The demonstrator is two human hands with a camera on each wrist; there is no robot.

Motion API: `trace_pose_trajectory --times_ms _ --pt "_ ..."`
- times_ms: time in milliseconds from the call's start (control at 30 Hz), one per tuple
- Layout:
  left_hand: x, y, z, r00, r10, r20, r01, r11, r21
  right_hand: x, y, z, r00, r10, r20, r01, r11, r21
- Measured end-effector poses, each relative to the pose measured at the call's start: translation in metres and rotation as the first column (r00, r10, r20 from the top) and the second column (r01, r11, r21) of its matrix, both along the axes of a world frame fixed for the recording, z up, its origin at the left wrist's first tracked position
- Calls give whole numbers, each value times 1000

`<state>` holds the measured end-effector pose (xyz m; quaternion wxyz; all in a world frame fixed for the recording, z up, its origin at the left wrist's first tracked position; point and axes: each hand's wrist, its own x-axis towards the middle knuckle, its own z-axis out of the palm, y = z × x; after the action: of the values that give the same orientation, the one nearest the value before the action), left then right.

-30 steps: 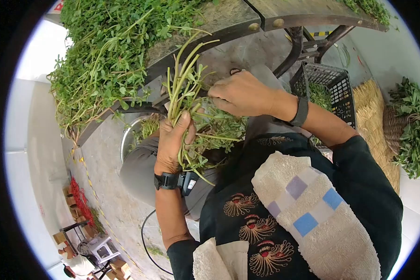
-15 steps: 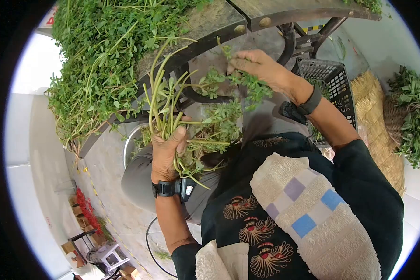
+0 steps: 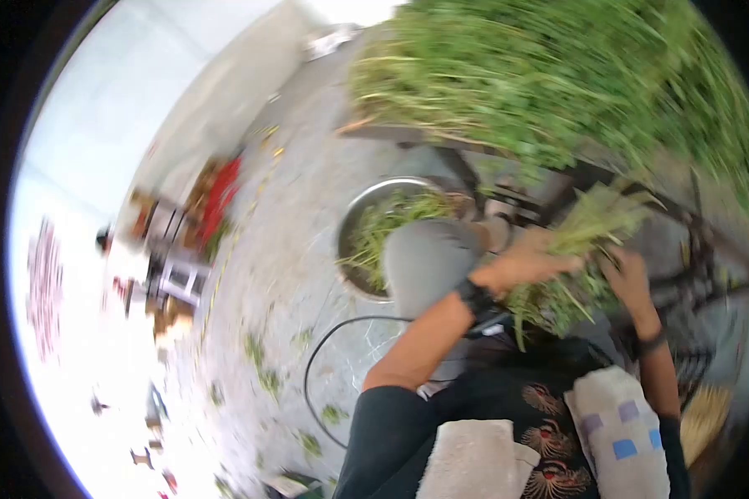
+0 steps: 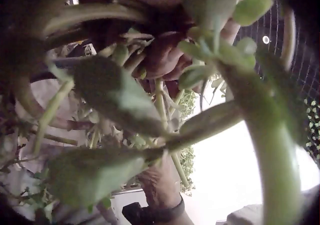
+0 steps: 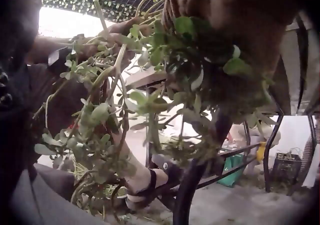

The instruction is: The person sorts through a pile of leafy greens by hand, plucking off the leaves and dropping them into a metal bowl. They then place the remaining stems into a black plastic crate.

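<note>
both hands (image 3: 531, 259) (image 3: 631, 281) close together amid greens (image 3: 601, 223)

Basin (image 3: 401, 182): silver | greens (image 3: 371, 241) inside basin: yellow-green | bunch (image 3: 599, 219) right of basin: pale green | heap (image 3: 549, 79) above and right of basin: bright green | trousers (image 3: 429, 252) right of basin: grey | cable (image 3: 307, 368) below basin: black | shirt (image 3: 384, 432) below and right of basin: black, tan bursts with red centres | towel (image 3: 634, 476) farther right of basin: off-white, purple and blue squares
</note>
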<state>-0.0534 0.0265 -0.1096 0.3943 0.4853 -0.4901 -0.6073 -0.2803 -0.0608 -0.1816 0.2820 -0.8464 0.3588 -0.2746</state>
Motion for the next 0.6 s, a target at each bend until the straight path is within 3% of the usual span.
trace_pose_trajectory --times_ms 33,100,133,200,233,267,300,333,367,467,500,567,600 --pt "4 -3 -7 1000 -23 21 24 999 -34 -8 -4 -16 998 -47 -50 44 998 -54" --pt "5 -4 -20 998 -54 22 56 993 -104 -10 5 1 999 -28 -42 32 995 95" --pt "2 -4 -23 999 -52 5 52 989 -139 -13 5 4 999 4 -44 -1 997 81" --pt "2 -10 -27 998 -42 -45 33 983 -178 -19 -7 3 949 -173 -263 207 973 107" --pt "1 -9 -28 994 -66 -84 48 977 -207 -29 -18 -11 951 -162 -263 194 976 103" --pt "1 -8 -25 996 -60 -64 47 980 -196 -40 -33 -32 941 -293 170 185 866 465" --pt "3 -6 -20 997 -49 -66 36 980 -195 -43 -41 -44 708 -514 485 -12 677 736" --pt "4 -5 -14 991 -49 -121 23 978 -208 -22 -18 -1 461 -787 410 -191 363 912" --pt "4 -3 -10 983 -53 -176 13 975 -220 -28 -19 3 466 -784 410 -192 362 912" --pt "4 -6 -16 990 -33 -138 3 977 -212 -48 -29 0 588 -659 469 -156 477 865" --pt "2 -4 -16 989 -37 -142 6 978 -209 -51 -25 3 587 -662 466 -151 475 867" --pt "0 -3 -13 986 -33 -166 -11 966 -258 -49 -18 10 810 -433 395 40 713 700" --pt "-1 -4 -13 986 -32 -162 -11 965 -260 -45 -14 14 809 -431 399 36 715 698"
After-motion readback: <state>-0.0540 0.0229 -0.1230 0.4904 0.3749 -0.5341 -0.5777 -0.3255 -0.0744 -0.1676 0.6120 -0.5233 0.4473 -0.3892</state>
